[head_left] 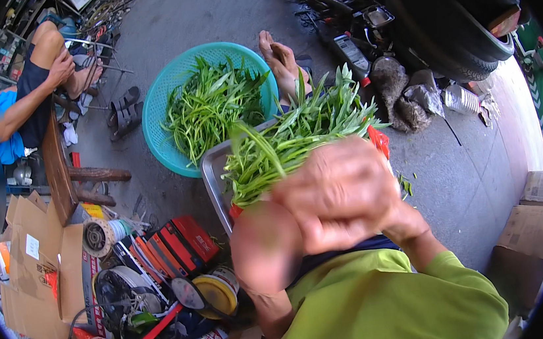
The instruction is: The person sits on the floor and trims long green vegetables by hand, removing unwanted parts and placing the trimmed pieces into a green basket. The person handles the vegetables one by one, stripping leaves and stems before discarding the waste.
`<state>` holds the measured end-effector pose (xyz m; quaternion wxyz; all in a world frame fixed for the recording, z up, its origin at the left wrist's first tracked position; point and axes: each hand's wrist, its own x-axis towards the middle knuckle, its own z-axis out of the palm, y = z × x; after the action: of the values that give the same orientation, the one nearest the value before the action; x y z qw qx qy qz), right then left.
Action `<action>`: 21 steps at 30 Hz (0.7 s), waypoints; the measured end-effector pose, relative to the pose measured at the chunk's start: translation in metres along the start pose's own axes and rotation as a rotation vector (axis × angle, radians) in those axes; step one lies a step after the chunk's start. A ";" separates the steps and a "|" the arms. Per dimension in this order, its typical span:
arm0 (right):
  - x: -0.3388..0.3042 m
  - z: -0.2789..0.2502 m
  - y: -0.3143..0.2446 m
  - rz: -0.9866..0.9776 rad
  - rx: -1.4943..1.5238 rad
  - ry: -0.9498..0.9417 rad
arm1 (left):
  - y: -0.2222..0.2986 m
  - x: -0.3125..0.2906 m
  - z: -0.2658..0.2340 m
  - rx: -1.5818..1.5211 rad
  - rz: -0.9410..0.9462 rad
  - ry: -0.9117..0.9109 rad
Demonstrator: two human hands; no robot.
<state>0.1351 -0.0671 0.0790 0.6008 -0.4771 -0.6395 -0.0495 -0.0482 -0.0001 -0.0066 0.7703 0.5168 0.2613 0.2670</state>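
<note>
My right hand (346,191) is raised close in front of me, fingers curled, meeting my left hand (266,246). Motion smears both, most of all the left, whose fingers I cannot make out. A blurred green stalk (261,149) sticks out from where the hands meet and seems pinched by the right. Just beyond them, a heap of long-leafed greens (306,125) fills a metal tray (213,169), partly hidden by my hands. Past the tray, a turquoise plastic colander (161,136) on the floor holds more loose greens (211,103).
At upper left another person (15,120) sits by a wooden bench (58,165). Sandals (125,112) lie near the colander. Cardboard (44,273), red boxes (190,244) and clutter crowd the left. A large tire (448,25) stands upper right; cartons (523,235) sit at right.
</note>
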 end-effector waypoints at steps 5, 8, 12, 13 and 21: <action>0.029 0.041 0.073 0.119 -0.061 -0.071 | 0.026 0.043 -0.013 -1.032 -0.068 -0.021; 0.009 0.045 0.068 0.281 -0.259 -0.073 | 0.029 0.045 -0.025 -1.136 -0.112 0.094; -0.016 0.032 0.031 0.410 -0.166 -0.169 | 0.028 0.048 -0.020 -1.158 -0.147 0.114; -0.018 0.033 0.021 0.431 -0.150 -0.227 | 0.026 0.049 -0.019 -1.138 -0.150 0.087; -0.045 0.049 0.021 0.739 0.095 -0.101 | 0.028 0.043 0.007 -0.868 -0.062 0.080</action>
<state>0.1061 -0.0494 0.0183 0.5673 -0.6492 -0.4546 0.2238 -0.0164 0.0334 0.0164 0.9130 0.1263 0.1697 0.3488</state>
